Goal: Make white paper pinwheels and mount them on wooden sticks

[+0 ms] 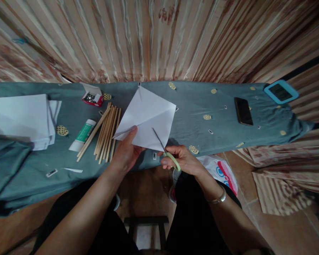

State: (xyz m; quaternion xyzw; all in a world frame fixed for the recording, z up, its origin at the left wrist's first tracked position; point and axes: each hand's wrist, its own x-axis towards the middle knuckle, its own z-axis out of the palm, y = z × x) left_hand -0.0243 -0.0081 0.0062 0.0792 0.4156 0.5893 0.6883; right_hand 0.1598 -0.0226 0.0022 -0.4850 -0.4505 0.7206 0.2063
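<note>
Grey-green and cloth-covered, the surface (190,122) leaves open room between the paper (151,113) and the smartphone (244,111); its near edge runs close to the paper's lower corner. White, four-cornered and creased, the sheet sits beside wooden dowels (106,132), pinched by the left hand (127,150); the right hand (182,159) grips green-handled scissors (172,159).

Sticks (106,132) lie between the glue stick (83,135) and paper sheet (151,115).

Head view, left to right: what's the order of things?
Paper stack → glue stick → wooden sticks → creased white sheet → phone → blue-framed display.
</note>
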